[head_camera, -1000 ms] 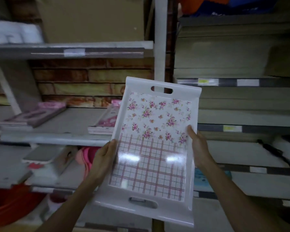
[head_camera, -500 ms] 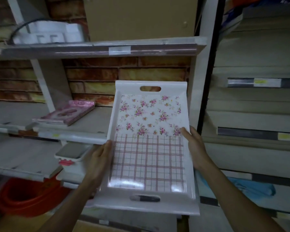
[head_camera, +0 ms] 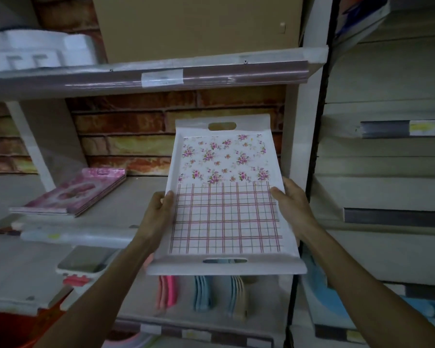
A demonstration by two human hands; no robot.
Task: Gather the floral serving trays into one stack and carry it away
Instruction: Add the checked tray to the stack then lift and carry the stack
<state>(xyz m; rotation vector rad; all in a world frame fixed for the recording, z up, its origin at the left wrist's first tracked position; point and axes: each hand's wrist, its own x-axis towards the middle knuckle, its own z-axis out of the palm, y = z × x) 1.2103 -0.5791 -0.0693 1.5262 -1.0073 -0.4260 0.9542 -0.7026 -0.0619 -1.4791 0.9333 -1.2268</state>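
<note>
I hold a white serving tray (head_camera: 224, 194) with a floral top half and a pink plaid bottom half, level in front of the shelves. My left hand (head_camera: 158, 212) grips its left rim, thumb over the edge. On the opposite rim my right hand (head_camera: 290, 204) grips the same way. Whether more trays lie stacked beneath it is hidden. A flat pile of pink floral items (head_camera: 78, 192) lies on the middle shelf (head_camera: 126, 197) to the left.
A brick-pattern wall backs the shelving. White foam pieces (head_camera: 35, 51) and a cardboard box (head_camera: 199, 23) sit on the upper shelf. Pink and blue plastic items (head_camera: 201, 292) stand below the tray. A red bin (head_camera: 8, 327) sits low left.
The tray swung left and straightened, from tilted before the right-hand shelves to square before the brick-backed shelf. Both hands kept their grip on its sides.
</note>
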